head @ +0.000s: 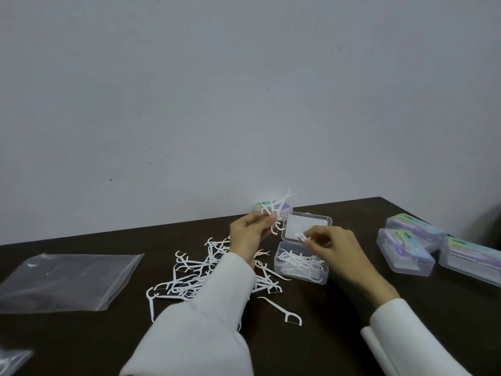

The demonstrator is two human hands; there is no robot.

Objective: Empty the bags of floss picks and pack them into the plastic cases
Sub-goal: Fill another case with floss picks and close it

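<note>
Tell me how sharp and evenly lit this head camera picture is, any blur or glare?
Head view: dim, flat light, soft overall; the bundle of picks in the left hand is motion-smeared; the empty plastic bag shows pale sheen; the closed cases at the right edge look stretched by the wide lens.

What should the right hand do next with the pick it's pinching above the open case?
Probably lower the right hand and lay its pinched floss pick into the open case just beneath it. The case, lid up, already holds some picks. The left hand holds a bunch of picks ready to pass over, and a loose pile remains on the table.
</note>
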